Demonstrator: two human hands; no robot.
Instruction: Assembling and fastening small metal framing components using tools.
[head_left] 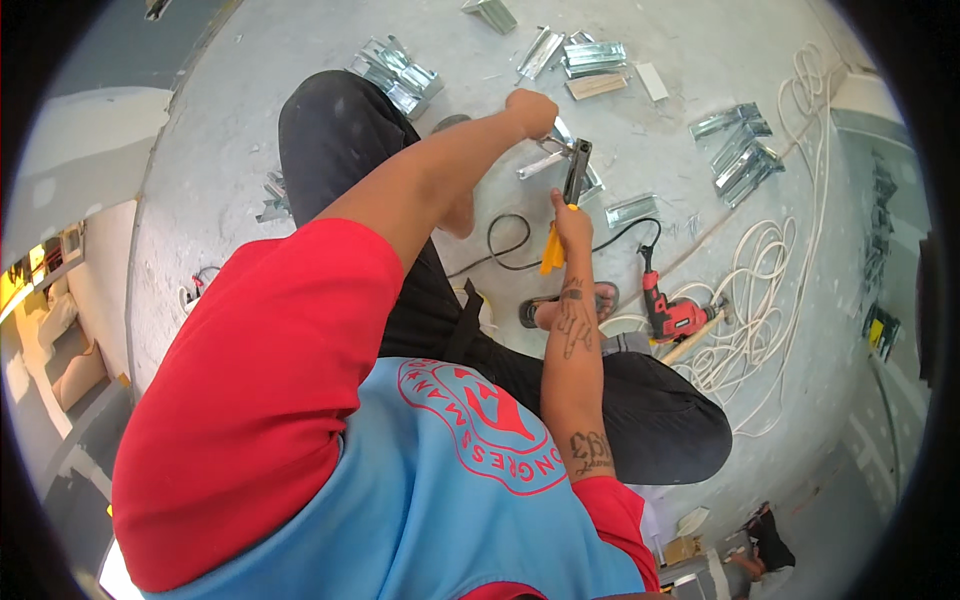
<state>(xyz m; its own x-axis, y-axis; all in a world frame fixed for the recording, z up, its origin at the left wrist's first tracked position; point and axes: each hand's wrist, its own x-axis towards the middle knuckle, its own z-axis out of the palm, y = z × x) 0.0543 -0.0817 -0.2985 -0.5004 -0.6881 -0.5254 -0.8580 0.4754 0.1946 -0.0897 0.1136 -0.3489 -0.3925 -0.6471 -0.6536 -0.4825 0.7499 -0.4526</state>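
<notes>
My left hand [530,113] is closed in a fist at the end of my outstretched arm. A shiny metal piece [563,131] shows at its fingers, mostly hidden by the hand. My right hand [573,228] grips a yellow-handled hand tool [577,172] with a long dark metal head, which points away from me. Its tip is close beside my left hand and the metal piece. Cut lengths of bright metal channel lie on the floor just beyond and under the tool, one of them a short channel piece [630,209] to its right.
Stacks of metal channel pieces [398,77] lie around me, with more channels [740,150] at right. A red power drill [675,312] rests by my right knee, its black cord [510,262] running across the floor. Coiled white cable [755,290] and a hammer [695,338] lie beside it.
</notes>
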